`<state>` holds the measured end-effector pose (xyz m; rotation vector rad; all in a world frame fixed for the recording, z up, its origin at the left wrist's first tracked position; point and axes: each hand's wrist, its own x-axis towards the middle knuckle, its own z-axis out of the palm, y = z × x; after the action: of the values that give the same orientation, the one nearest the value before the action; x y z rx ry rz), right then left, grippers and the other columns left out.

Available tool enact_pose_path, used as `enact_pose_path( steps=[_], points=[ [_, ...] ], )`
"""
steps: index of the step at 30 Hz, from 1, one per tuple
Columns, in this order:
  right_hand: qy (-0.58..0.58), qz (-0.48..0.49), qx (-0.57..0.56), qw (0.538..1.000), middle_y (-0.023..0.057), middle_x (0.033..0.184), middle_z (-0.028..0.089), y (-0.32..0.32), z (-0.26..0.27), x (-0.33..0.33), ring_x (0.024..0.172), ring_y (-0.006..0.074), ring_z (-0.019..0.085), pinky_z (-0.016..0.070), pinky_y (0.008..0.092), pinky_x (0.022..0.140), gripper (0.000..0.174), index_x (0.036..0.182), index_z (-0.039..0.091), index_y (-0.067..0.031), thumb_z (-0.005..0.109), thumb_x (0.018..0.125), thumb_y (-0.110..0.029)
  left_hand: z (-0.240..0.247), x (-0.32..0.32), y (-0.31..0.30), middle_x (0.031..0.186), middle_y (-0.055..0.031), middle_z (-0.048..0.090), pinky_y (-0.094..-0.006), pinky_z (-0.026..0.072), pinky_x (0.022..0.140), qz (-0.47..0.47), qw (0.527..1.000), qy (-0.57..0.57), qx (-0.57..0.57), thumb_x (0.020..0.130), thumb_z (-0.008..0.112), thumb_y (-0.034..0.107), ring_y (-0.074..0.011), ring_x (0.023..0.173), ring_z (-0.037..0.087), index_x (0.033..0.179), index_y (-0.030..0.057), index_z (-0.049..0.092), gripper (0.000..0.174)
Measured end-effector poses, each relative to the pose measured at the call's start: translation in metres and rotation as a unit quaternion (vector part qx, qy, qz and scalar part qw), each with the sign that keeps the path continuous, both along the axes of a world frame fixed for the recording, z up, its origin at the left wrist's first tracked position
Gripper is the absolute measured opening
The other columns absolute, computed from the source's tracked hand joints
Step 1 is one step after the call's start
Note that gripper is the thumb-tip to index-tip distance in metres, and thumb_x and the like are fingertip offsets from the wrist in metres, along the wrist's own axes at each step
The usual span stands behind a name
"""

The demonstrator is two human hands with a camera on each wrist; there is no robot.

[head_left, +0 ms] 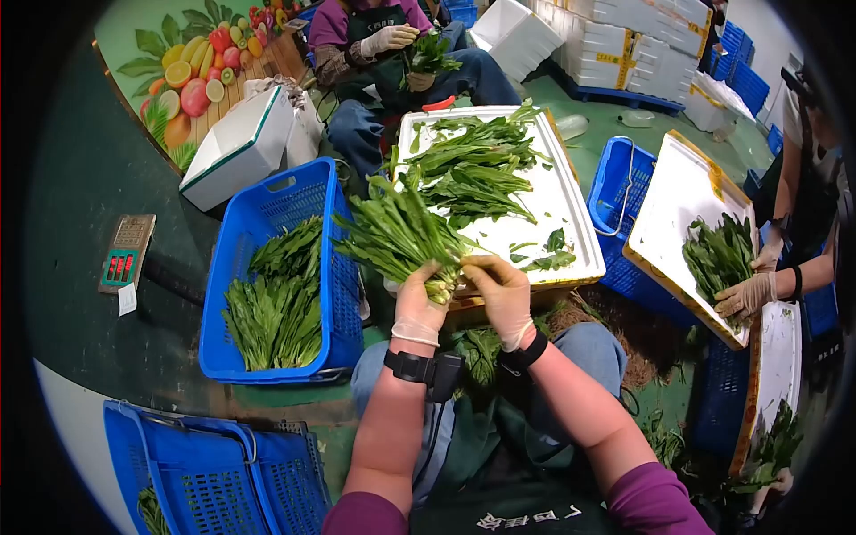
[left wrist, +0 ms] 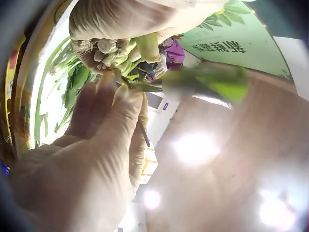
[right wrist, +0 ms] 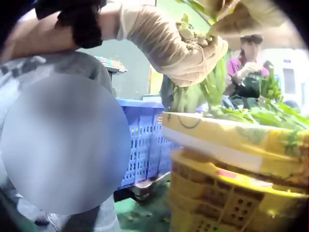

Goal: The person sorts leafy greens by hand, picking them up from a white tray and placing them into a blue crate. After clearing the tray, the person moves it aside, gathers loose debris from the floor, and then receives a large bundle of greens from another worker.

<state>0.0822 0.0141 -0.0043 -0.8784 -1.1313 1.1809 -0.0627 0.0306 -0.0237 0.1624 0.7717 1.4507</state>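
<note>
A bunch of long leafy greens [head_left: 392, 227] is in my gloved left hand [head_left: 419, 303], gripped low near the pale stem ends. Its leaves fan out to the upper left, over the edge of the white foam lid [head_left: 571, 234]. My gloved right hand [head_left: 502, 292] is right at those stem ends. In the left wrist view the right hand's thumb and fingers [left wrist: 126, 99] pinch a thin stem [left wrist: 146, 133] beside the cut ends [left wrist: 107, 46]; a blurred green leaf [left wrist: 227, 84] shows next to it. More greens [head_left: 473, 169] lie in piles on the lid.
A blue crate [head_left: 334, 294] with greens stands left, near a digital scale [head_left: 127, 254]. Blue crates [head_left: 205, 473] sit front left. Opposite, a person [head_left: 383, 53] holds greens; another person's gloved hands [head_left: 753, 290] handle greens on a tilted foam lid [head_left: 664, 227] at right.
</note>
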Motion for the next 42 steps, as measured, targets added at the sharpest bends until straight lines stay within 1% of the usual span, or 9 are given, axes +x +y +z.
enact_pose_path(
  steps=[7, 9, 13, 17, 19, 25, 33, 40, 42],
  points=[
    [0.035, 0.026, -0.065, 0.997, 0.0032, 0.087, 0.067, 0.012, 0.0, 0.014, 0.082, 0.0125, 0.063, 0.0512, 0.0256, 0.077, 0.01, 0.095, 0.069, 0.0002, 0.068, 0.086, -0.003, -0.005, 0.004, 0.001, 0.099, -0.015, 0.068, -0.0388, 0.0566, 0.08, -0.09, 0.994, -0.008, 0.062, 0.089, 0.063, 0.005, -0.0265, 0.088, 0.067, 0.109, -0.0049, 0.062, 0.022],
    [-0.176, -0.028, 0.143, 0.973, 0.0049, 0.084, 0.066, 0.01, 0.0, 0.015, 0.087, 0.0188, 0.062, 0.0498, 0.0292, 0.082, 0.01, 0.09, 0.07, -0.002, 0.07, 0.08, -0.003, 0.009, 0.004, 0.001, 0.1, -0.0148, 0.068, -0.0376, 0.0565, 0.079, -0.022, 0.999, -0.032, 0.037, 0.088, 0.062, 0.003, -0.0258, 0.088, 0.066, 0.108, -0.0042, 0.062, 0.02],
    [-0.306, 0.34, 0.082, 0.886, 0.012, 0.088, 0.07, 0.005, 0.011, 0.038, 0.085, 0.0257, 0.066, 0.0501, 0.0319, 0.082, 0.01, 0.082, 0.07, -0.0013, 0.072, 0.079, -0.01, -0.005, -0.006, 0.01, 0.098, -0.0143, 0.068, -0.0375, 0.0569, 0.077, 0.035, 0.998, -0.003, 0.054, 0.088, 0.063, 0.001, -0.0259, 0.086, 0.067, 0.107, -0.0042, 0.062, 0.021],
    [-0.352, 0.155, 0.047, 0.922, 0.0114, 0.093, 0.07, 0.015, 0.007, 0.049, 0.082, 0.0169, 0.064, 0.051, 0.0285, 0.075, 0.043, 0.119, 0.061, 0.0051, 0.073, 0.087, -0.022, 0.012, 0.009, -0.002, 0.097, -0.013, 0.068, -0.0353, 0.0572, 0.072, 0.036, 0.987, 0.12, 0.1, 0.085, 0.064, -0.003, -0.0248, 0.082, 0.067, 0.107, -0.0047, 0.062, 0.022],
    [-0.177, 0.093, -0.094, 0.975, 0.0055, 0.084, 0.063, 0.029, 0.01, 0.048, 0.065, 0.0096, 0.057, 0.0465, 0.0242, 0.056, 0.052, 0.125, 0.056, 0.0075, 0.069, 0.09, -0.028, 0.02, 0.019, -0.008, 0.098, -0.0124, 0.069, -0.0324, 0.0576, 0.072, -0.03, 0.985, 0.143, 0.093, 0.081, 0.065, -0.008, -0.0238, 0.079, 0.069, 0.112, -0.0063, 0.061, 0.03],
    [0.094, 0.101, -0.175, 0.975, 0.0016, 0.078, 0.061, 0.028, 0.004, 0.046, 0.062, 0.0076, 0.055, 0.043, 0.0213, 0.054, 0.024, 0.102, 0.065, 0.0012, 0.067, 0.091, -0.02, 0.02, 0.038, -0.016, 0.101, -0.0169, 0.069, -0.036, 0.058, 0.078, -0.118, 0.976, 0.166, 0.074, 0.085, 0.062, -0.004, -0.0281, 0.086, 0.07, 0.115, -0.0095, 0.059, 0.031],
    [0.014, 0.112, -0.161, 0.981, 0.0032, 0.079, 0.063, 0.03, -0.001, 0.049, 0.064, 0.0085, 0.056, 0.0455, 0.0234, 0.057, 0.019, 0.099, 0.065, 0.0032, 0.063, 0.09, -0.014, 0.014, 0.032, -0.015, 0.098, -0.0152, 0.07, -0.0342, 0.0577, 0.079, -0.14, 0.974, 0.146, 0.102, 0.085, 0.061, -0.003, -0.0258, 0.085, 0.07, 0.113, -0.0076, 0.061, 0.028],
    [-0.154, 0.112, -0.106, 0.976, 0.0025, 0.066, 0.058, 0.023, 0.006, 0.049, 0.058, 0.0081, 0.055, 0.0454, 0.0247, 0.052, 0.02, 0.079, 0.062, 0.0025, 0.06, 0.089, -0.014, 0.028, 0.041, -0.026, 0.08, -0.0046, 0.068, -0.0209, 0.0465, 0.048, -0.161, 0.937, 0.299, 0.081, 0.079, 0.071, 0.003, -0.0125, 0.061, 0.064, 0.102, 0.0015, 0.064, 0.024],
    [-0.145, 0.13, -0.111, 0.975, 0.0033, 0.075, 0.061, 0.033, -0.01, 0.056, 0.061, 0.0094, 0.056, 0.0463, 0.0247, 0.055, 0.026, 0.106, 0.064, 0.0021, 0.06, 0.091, -0.019, 0.006, 0.047, -0.017, 0.088, -0.0066, 0.069, -0.023, 0.0512, 0.054, -0.092, 0.951, 0.27, 0.116, 0.077, 0.067, -0.004, -0.0143, 0.066, 0.065, 0.104, -0.0005, 0.064, 0.027]
  ],
)
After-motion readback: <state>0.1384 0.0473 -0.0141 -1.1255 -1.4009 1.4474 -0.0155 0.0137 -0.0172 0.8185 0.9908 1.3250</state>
